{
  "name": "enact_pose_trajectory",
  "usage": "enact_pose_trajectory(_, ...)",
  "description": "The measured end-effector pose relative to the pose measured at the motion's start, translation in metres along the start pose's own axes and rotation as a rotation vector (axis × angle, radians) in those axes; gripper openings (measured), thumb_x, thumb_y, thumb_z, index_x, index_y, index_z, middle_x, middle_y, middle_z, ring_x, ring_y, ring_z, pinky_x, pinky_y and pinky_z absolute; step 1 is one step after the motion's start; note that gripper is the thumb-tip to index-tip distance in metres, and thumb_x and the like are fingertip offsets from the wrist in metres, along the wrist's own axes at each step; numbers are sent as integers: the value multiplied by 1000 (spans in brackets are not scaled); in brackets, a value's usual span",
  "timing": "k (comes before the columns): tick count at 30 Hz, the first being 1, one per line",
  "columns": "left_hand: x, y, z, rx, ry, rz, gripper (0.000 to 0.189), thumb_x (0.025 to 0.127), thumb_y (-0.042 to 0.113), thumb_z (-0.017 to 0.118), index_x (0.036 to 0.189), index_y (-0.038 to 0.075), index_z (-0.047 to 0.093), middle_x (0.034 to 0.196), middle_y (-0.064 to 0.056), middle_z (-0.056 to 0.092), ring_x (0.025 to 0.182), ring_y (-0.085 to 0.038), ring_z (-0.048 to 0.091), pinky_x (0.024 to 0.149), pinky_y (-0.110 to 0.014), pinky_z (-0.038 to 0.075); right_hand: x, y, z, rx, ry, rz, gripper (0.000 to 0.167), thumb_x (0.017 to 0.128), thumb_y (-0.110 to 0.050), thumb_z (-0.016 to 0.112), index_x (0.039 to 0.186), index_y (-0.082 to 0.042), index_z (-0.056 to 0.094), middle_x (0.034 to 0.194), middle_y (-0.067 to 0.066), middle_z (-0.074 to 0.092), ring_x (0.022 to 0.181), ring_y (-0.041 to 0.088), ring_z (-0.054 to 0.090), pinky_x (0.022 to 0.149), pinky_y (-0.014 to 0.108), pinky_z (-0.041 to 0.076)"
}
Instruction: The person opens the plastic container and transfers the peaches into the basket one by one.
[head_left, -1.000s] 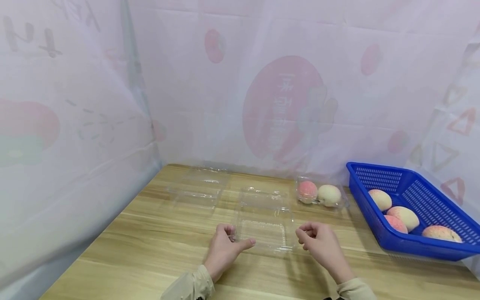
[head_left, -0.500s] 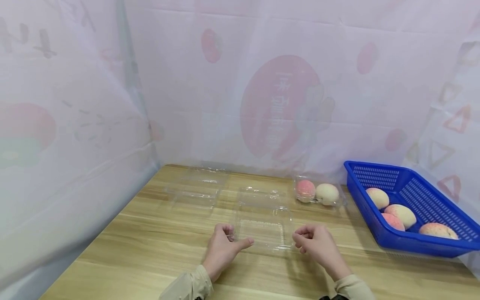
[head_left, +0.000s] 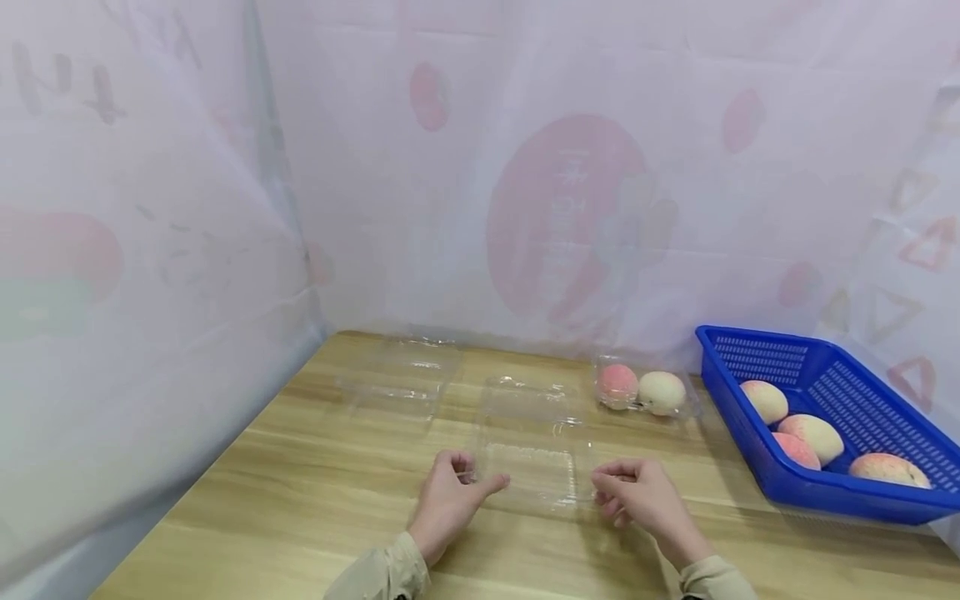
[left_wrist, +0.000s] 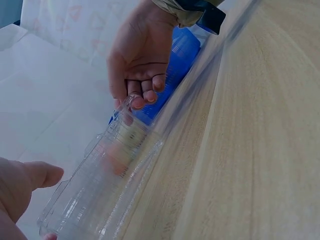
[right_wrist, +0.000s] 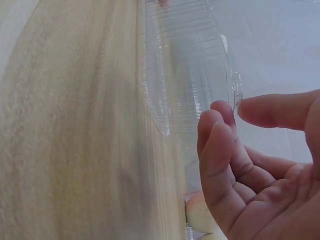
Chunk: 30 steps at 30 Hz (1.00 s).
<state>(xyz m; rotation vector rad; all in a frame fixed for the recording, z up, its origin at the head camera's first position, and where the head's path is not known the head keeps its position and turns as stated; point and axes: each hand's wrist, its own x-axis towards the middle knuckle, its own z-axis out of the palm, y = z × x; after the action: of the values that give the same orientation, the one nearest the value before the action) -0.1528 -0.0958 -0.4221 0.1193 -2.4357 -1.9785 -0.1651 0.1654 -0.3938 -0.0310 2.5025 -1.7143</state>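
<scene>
Well inside the worktop's (head_left: pixel 285 500) left edge, the right hand (head_left: pixel 647 504) pinches a clear box (head_left: pixel 534 471) by its right rim while the left hand (head_left: pixel 446 510), thumb spread, touches its left side.

On the wooden table (head_left: pixel 300 492), the left hand (head_left: pixel 450 504) holds an open clear container (head_left: pixel 534 471) at its left side — the right hand (head_left: pixel 643 504) at its right. Farther left lies a second container (head_left: pixel 405 371); far right, a two-fruit pack (head_left: pixel 640 403) — then a blue basket (head_left: pixel 738 433).
</scene>
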Motion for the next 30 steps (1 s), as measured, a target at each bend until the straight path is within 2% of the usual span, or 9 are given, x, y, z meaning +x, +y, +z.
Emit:
enact_pose_trajectory(4, 4, 0, 1, -8, 37, 8, 61, 84, 47, 75, 114, -1, 52, 113, -12, 57, 104, -27, 56, 86, -42, 51, 0, -1, -1, 3, 24, 9, 24, 92, -7, 64, 107, 13, 64, 73, 12, 66, 59, 20, 61, 47, 27, 52)
enact_pose_trajectory(7, 6, 0, 1, -34, 49, 13, 45, 92, 37, 68, 111, -1, 55, 106, -10, 60, 96, -24, 60, 79, -39, 54, -1, -1, 0, 4, 34, 20, 23, 92, -6, 65, 106, 12, 65, 71, 12, 64, 58, 19, 60, 47, 26, 52)
enact_pose_trajectory(9, 6, -1, -1, -59, 47, 18, 38, 94, 29, 67, 111, -3, 56, 105, -11, 60, 89, -23, 61, 74, -36, 55, -1, -1, 1, 7, 36, 28, 22, 92, -6, 65, 105, 12, 65, 70, 11, 64, 57, 18, 59, 47, 26, 51)
enact_pose_trajectory(12, 6, -1, -4, -84, 43, 35, 36, 94, 22, 67, 115, -6, 57, 103, -12, 60, 77, -22, 61, 64, -34, 56, -2, 0, 3, 6, 31, 24, 22, 92, -6, 64, 105, 12, 65, 69, 10, 63, 56, 17, 59, 47, 26, 52)
enact_pose_trajectory(16, 6, 0, -7, -84, 50, 53, 39, 93, 20, 69, 119, -7, 59, 98, -11, 59, 67, -21, 60, 58, -32, 55, -2, -2, 4, 10, 26, 13, 22, 92, -5, 64, 105, 13, 64, 69, 10, 63, 56, 17, 58, 47, 26, 52)
enact_pose_trajectory(24, 11, 5, -9, -111, 57, 68, 32, 91, 8, 67, 118, -9, 62, 89, -9, 62, 69, -23, 63, 61, -35, 58, 0, -7, 4, 33, 63, 11, 22, 90, -4, 64, 104, 13, 63, 69, 11, 63, 56, 18, 58, 48, 27, 53)
enact_pose_trajectory(30, 20, 17, -15, -131, 74, 102, 25, 88, 4, 67, 110, -8, 66, 85, -9, 64, 67, -22, 63, 56, -28, 56, 9, -23, 0, 26, 94, -15, 20, 89, -3, 64, 103, 11, 64, 68, 11, 63, 56, 17, 57, 48, 27, 53)
